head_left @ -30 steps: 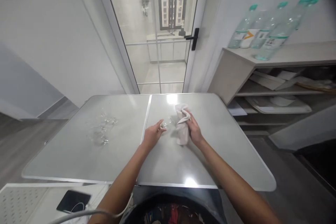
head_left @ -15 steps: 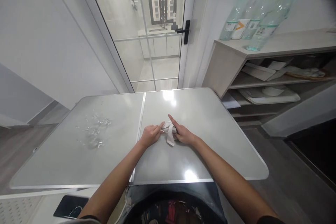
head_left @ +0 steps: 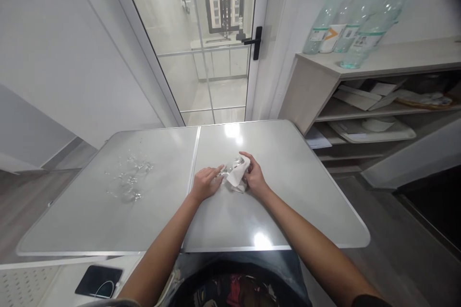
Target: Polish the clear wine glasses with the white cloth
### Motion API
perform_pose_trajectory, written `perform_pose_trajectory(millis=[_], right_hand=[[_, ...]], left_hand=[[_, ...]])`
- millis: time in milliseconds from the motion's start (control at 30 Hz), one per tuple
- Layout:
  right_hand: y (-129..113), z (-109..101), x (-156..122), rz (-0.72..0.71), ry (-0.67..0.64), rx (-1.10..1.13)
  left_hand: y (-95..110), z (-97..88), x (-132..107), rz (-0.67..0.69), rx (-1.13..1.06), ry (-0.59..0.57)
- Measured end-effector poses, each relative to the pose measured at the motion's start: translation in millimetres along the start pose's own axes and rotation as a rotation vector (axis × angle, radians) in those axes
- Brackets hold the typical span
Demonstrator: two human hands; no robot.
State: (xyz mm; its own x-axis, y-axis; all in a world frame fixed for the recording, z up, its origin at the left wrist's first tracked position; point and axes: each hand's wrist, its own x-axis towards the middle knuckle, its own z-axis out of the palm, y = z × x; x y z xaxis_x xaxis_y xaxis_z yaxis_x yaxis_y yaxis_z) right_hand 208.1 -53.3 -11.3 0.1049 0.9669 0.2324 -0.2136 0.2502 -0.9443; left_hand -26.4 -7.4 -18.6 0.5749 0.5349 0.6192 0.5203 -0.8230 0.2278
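My left hand (head_left: 207, 183) rests near the middle of the table, its fingers closed on one end of a shiny, see-through thing (head_left: 225, 172) whose kind I cannot make out. Across from it, my right hand (head_left: 255, 172) is closed on a white cloth or tissue (head_left: 237, 172). The cloth is folded over the other end of the shiny thing, and a glossy part shows above it. Both hands are close together, low over the right half of the white table (head_left: 288, 182).
Clear wet-looking splashes (head_left: 131, 180) lie on the table's left half. A phone (head_left: 99, 280) with a cable is at lower left. Several green-capped bottles (head_left: 322, 24) stand on a shelf unit (head_left: 313, 86) at right. Behind the table is a glass door (head_left: 216, 86).
My right hand has moved slightly right and turned, and the cloth has spread from a hanging strip into a wider fold. My left hand stays about where it was.
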Motion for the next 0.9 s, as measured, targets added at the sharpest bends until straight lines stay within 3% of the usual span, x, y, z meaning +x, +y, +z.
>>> perform_pose_trajectory(millis=[133, 267, 400, 467, 567, 700, 800, 900], right_hand=[[0, -5, 3, 0.013, 0.08, 0.113], [-3, -10, 2, 0.012, -0.062, 0.025], [-7, -15, -2, -0.04, -0.285, -0.254], [-7, -16, -4, -0.074, -0.336, -0.396], [-5, -12, -6, -0.088, -0.292, -0.426], [1, -2, -3, 0.009, -0.129, -0.111], [2, 1, 1, 0.113, 0.014, 0.091], [-1, -1, 2, 0.13, -0.067, 0.054]], left_hand=[[-1, 2.0, 0, -0.127, -0.141, 0.007], [-4, 4.6, -3, -0.291, -0.256, -0.078], [-6, 2.6, -3, -0.395, -0.267, -0.124], [-7, 1.9, -3, -0.428, -0.264, -0.118], [-8, 2.0, -3, -0.456, -0.254, -0.103], [-7, 2.3, -3, -0.453, -0.237, -0.058], [-5, 2.2, -1, -0.326, -0.26, -0.073], [-3, 1.4, -1, -0.293, -0.283, -0.065]])
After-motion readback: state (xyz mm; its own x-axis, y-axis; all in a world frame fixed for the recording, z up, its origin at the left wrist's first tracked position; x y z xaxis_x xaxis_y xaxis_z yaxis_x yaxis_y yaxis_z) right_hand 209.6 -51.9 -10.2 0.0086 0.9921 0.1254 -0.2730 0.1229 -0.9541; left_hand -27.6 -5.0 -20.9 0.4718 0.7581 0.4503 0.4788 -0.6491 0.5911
